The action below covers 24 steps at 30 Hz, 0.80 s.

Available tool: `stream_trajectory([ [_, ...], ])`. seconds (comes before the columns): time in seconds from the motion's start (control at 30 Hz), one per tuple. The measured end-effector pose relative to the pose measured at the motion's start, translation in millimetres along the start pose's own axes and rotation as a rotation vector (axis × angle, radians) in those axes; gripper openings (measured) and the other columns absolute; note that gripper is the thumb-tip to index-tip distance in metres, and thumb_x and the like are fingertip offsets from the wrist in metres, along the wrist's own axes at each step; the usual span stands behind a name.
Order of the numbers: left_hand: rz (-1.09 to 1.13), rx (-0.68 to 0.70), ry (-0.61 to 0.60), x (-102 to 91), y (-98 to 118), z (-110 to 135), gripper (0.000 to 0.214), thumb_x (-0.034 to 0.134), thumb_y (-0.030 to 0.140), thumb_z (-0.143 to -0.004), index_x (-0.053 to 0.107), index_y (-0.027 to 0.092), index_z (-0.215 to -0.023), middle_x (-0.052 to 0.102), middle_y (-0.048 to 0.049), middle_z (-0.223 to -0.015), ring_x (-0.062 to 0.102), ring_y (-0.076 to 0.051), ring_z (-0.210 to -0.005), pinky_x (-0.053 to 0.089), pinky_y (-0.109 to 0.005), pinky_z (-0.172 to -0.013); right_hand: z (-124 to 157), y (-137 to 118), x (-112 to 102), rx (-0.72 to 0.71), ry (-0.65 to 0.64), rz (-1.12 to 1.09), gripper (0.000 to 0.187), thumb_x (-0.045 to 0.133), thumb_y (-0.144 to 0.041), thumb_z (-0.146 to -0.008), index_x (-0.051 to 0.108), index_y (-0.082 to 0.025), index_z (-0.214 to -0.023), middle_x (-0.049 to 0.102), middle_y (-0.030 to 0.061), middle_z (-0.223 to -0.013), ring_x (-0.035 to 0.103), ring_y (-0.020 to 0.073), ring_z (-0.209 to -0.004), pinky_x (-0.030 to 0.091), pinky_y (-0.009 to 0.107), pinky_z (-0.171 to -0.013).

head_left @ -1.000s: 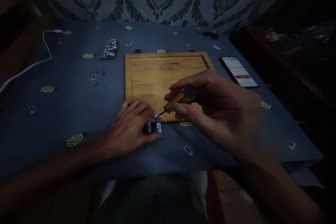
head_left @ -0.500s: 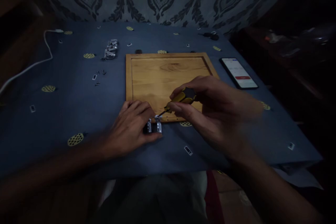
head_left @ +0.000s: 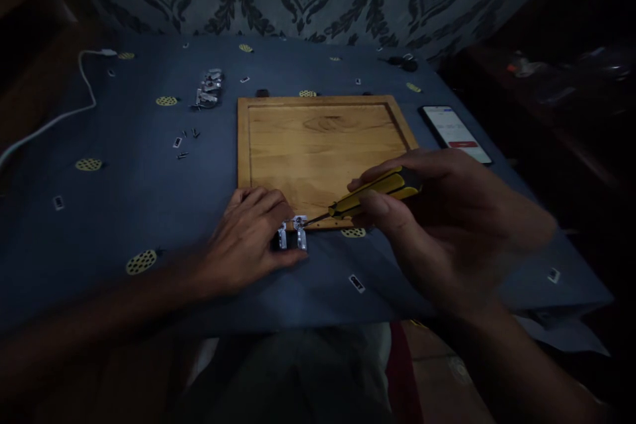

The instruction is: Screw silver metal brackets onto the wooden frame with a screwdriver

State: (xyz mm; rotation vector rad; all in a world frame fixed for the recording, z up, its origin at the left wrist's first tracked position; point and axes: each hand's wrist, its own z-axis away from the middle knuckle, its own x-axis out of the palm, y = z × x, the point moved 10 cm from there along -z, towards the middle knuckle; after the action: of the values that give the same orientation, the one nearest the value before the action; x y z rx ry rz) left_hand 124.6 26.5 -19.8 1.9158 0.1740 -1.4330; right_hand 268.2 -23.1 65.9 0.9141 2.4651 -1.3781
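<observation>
My right hand (head_left: pixel 432 218) is closed around the yellow and black handle of a screwdriver (head_left: pixel 380 192). The screwdriver slants down to the left, its tip at a shiny metal hinge (head_left: pixel 301 233) on the near edge of a wooden panel (head_left: pixel 318 165). My left hand (head_left: pixel 253 228) lies over the panel's near left corner. Its fingers bend onto the wood and its thumb reaches below the hinge, holding the metal between them. A second bright metal part (head_left: pixel 282 236) shows beside the left fingers; some of it is hidden.
Several metal hinges (head_left: pixel 209 88) lie in a pile at the back left. Loose screws (head_left: pixel 195 133) are scattered nearer. A phone (head_left: pixel 454 129) with a lit screen sits right of the panel. A white cable (head_left: pixel 89 83) runs along the left. Dark scissors-like handles (head_left: pixel 408 63) lie at the back right.
My right hand and the screwdriver's handle have swung right and slightly lower, so the screwdriver lies flatter. My left hand stays on the panel and hinge.
</observation>
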Motion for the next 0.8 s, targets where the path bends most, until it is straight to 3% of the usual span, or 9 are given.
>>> stream_trajectory([
  [0.3, 0.003, 0.019, 0.014, -0.9, 2, 1, 0.034, 0.084, 0.044, -0.086, 0.070, 0.019, -0.105, 0.071, -0.0041, -0.110, 0.062, -0.028, -0.105, 0.040, -0.044, -0.092, -1, 1, 6, 0.004, -0.033, -0.010, 0.009, 0.077, -0.031, -0.093, 0.073, -0.030, -0.102, 0.075, -0.0011, -0.090, 0.070, 0.0171, -0.071, 0.058, 0.031, -0.056],
  [0.57, 0.025, 0.009, -0.013, 0.4, 1, 0, 0.035, 0.083, 0.045, -0.088, 0.069, 0.019, -0.108, 0.072, -0.0047, -0.112, 0.062, -0.029, -0.108, 0.040, -0.045, -0.094, -12, -4, 12, 0.083, -0.096, -0.143, 0.020, 0.087, -0.037, -0.084, 0.068, -0.030, -0.086, 0.074, -0.0021, -0.082, 0.068, 0.0175, -0.065, 0.055, 0.032, -0.052],
  [0.73, 0.005, 0.020, 0.023, -1.6, 1, 0, 0.037, 0.085, 0.045, -0.085, 0.069, 0.019, -0.106, 0.071, -0.0042, -0.109, 0.061, -0.028, -0.105, 0.041, -0.044, -0.093, -13, -6, 16, 0.092, -0.233, -0.212, 0.022, 0.079, -0.032, -0.092, 0.076, -0.035, -0.114, 0.078, -0.0004, -0.103, 0.072, 0.0174, -0.072, 0.061, 0.033, -0.060],
  [0.8, -0.002, 0.026, 0.027, -1.3, 1, 1, 0.036, 0.085, 0.044, -0.085, 0.069, 0.019, -0.107, 0.071, -0.0045, -0.111, 0.061, -0.028, -0.106, 0.041, -0.044, -0.093, -14, -7, 17, 0.070, -0.256, -0.203, 0.020, 0.078, -0.029, -0.093, 0.078, -0.033, -0.112, 0.079, -0.0005, -0.105, 0.072, 0.0147, -0.067, 0.060, 0.032, -0.061],
])
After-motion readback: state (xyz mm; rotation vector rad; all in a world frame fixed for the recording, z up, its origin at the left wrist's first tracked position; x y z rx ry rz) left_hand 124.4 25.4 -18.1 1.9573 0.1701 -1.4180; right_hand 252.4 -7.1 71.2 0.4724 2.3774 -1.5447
